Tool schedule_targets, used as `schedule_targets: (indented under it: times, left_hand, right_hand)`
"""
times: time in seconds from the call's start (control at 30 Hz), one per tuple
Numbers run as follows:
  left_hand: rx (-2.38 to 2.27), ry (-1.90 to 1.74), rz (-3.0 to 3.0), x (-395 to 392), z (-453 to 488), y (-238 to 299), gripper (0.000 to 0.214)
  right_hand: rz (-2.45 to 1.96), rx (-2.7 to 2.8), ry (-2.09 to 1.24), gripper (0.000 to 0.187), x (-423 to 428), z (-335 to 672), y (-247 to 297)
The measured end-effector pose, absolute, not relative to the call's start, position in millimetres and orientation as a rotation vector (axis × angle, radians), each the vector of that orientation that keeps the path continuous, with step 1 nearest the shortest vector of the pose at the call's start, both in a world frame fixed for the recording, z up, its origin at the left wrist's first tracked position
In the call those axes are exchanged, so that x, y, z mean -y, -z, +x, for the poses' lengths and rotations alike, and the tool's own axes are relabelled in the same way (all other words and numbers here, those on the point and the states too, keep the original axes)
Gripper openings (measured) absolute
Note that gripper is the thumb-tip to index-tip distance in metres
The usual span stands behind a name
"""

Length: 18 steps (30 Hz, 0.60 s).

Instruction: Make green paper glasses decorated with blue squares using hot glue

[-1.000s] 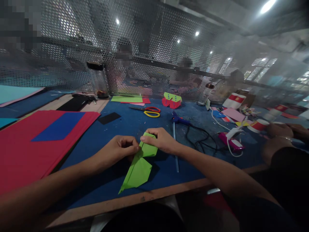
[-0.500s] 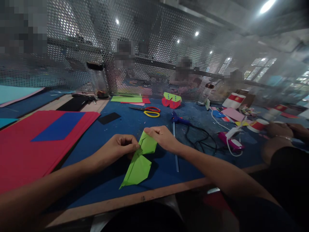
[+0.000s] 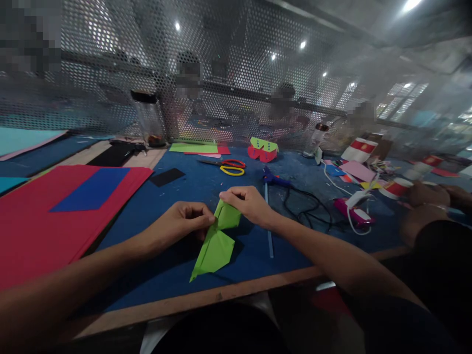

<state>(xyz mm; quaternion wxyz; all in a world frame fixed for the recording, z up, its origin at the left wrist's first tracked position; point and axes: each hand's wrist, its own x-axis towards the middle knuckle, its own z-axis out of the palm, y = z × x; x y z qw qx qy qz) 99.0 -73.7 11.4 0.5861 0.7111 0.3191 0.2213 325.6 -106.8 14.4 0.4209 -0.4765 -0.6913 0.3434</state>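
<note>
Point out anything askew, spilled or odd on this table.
No spill or damage stands out. Only the black cord looks untidy, lying in loose, tangled loops by the blue glue gun.

Bare left hand (image 3: 188, 219), bare right hand (image 3: 249, 204), slim left forearm (image 3: 92, 268) uncovered to the edge of view, right forearm (image 3: 324, 253) bare up to a dark sleeve (image 3: 401, 319), rounded black clothing (image 3: 221, 334) below

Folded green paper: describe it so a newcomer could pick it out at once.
At the blue table, near its brown front edge, the person's left hand and right hand pinch the folded green paper. Unlike the flat green sheet behind, it has two angular lobes.
</note>
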Motion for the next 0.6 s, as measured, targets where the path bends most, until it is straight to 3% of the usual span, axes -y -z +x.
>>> schedule_targets:
  times: [0.23, 0.6]
  left_hand:
    - [-0.758, -0.559, 1.666, 72.5, 99.0, -11.0, 0.034]
    - [-0.916, -0.965, 1.237, 61.7, 102.2, -12.6, 0.040]
  right_hand:
    - [-1.175, 1.621, -0.969, 0.057, 106.7, 327.5, -18.5]
    - [-1.118, 1.560, -1.006, 0.060, 106.3, 325.4, -12.1]
